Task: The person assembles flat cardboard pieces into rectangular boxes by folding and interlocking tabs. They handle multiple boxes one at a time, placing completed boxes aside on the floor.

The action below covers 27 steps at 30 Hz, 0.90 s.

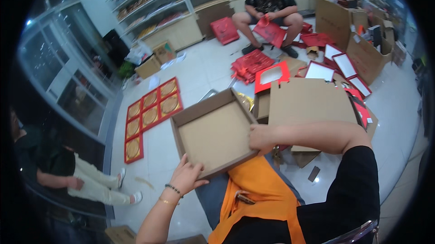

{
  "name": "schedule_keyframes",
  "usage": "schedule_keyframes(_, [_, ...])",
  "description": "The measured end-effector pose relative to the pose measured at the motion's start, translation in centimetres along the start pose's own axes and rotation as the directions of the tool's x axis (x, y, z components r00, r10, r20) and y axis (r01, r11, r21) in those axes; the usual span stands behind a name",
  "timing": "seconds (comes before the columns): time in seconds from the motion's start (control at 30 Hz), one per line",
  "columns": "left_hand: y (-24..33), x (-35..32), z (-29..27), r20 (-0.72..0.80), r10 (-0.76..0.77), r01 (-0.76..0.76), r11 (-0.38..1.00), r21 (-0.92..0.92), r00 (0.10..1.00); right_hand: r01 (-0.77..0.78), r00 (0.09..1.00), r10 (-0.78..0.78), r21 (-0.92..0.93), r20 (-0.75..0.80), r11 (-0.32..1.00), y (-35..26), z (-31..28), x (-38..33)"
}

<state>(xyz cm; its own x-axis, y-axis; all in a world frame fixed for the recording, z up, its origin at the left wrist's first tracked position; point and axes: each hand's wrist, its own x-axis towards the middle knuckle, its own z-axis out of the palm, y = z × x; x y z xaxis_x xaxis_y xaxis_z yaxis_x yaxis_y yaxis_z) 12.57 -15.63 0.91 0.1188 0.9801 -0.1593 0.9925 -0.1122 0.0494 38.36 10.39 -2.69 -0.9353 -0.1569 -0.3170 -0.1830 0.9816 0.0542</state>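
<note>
A shallow open box point(213, 134) of brown cardboard, with nothing in it, is held tilted above my lap. My right hand point(263, 139) is closed over its right wall near the close corner. At the near left corner my left hand point(186, 176) grips the wall, its index finger reaching up the inner edge and its thumb along the outside. Under the near side of the box lies my orange apron point(258, 183). Just beyond my right forearm is a large flat sheet of cardboard point(308, 103) with notched edges.
Left on the floor lie several red square trays with round gold insides point(149, 117). Red bags point(251, 66) and a red box with a window point(272, 77) stand ahead. A seated person point(272, 8) handles a red bag; another person point(97, 178) stands left. Large cartons point(367, 53) are far right.
</note>
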Motion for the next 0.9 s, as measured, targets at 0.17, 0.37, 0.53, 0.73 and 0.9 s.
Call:
schedule_keyframes(0.17, [0.3, -2.4, 1.5, -0.582, -0.343, 0.16, 0.926, -0.343, 0.737, 0.042, 0.991, -0.015, 0.208, -0.131, 0.977, -4.8, 0.1, 2.1])
schedule_keyframes(0.37, [6.2, -0.7, 5.3, 0.012, -0.889, -0.307, -0.171, -0.936, 0.458, -0.04, 0.979, 0.116, 0.401, -0.168, 0.915, -15.5, -4.2, 6.0])
schedule_keyframes(0.53, [2.9, -2.3, 5.3, -0.099, -0.833, -0.333, -0.106, -0.937, 0.544, 0.023, 0.608, 0.396, 0.514, -0.688, 0.858, -12.7, -7.3, 5.4])
schedule_keyframes(0.73, [1.8, -4.6, 3.6, -0.131, -0.747, -0.313, -0.108, -0.944, 0.652, -0.005, 0.584, 0.811, 0.998, -0.045, 0.059, 4.4, -6.1, -0.4])
schedule_keyframes(0.9, [3.4, -4.9, 3.4, -0.311, -0.711, -0.253, 0.191, -0.948, 0.631, -0.272, 0.413, 0.892, 0.91, -0.181, 0.311, 3.7, -3.7, 4.0])
